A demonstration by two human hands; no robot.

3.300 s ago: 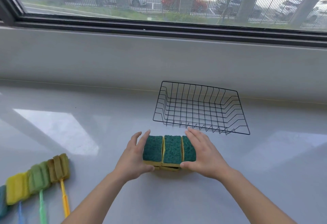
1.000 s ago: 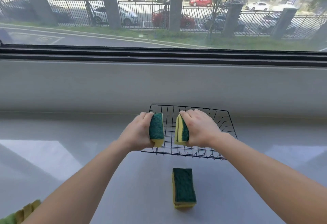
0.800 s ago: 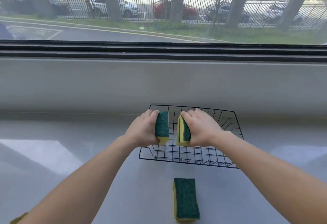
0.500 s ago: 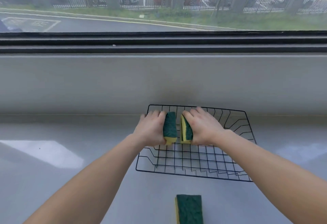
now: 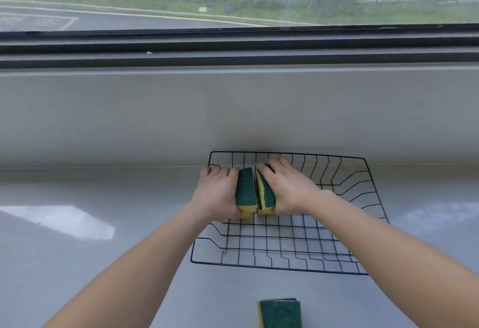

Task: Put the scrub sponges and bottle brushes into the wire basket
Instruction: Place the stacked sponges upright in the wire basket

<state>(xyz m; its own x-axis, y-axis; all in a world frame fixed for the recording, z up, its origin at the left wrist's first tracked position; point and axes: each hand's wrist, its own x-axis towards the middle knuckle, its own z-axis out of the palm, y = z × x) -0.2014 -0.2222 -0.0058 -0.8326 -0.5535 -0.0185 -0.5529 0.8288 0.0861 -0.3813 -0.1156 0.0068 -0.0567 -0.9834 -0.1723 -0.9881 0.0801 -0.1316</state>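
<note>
3 sponges, 1 basket (image 5: 368, 190), no brushes in view. L hand (image 5: 216, 195) closed on 1 sponge (image 5: 245, 192), R hand (image 5: 290, 190) closed on another (image 5: 265, 194); the 2 stand on edge, touching, inside basket's far-left part. 3rd sponge (image 5: 281, 313) lies on counter (image 5: 77, 263), near side of basket.

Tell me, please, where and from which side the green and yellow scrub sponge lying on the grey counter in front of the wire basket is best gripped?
The green and yellow scrub sponge lies flat, green scouring face up, long axis pointing away from the person. Coming from above and pinching its two long side faces looks best: they are parallel, and the narrow width suits one hand. The black wire basket lies just beyond it.
</note>
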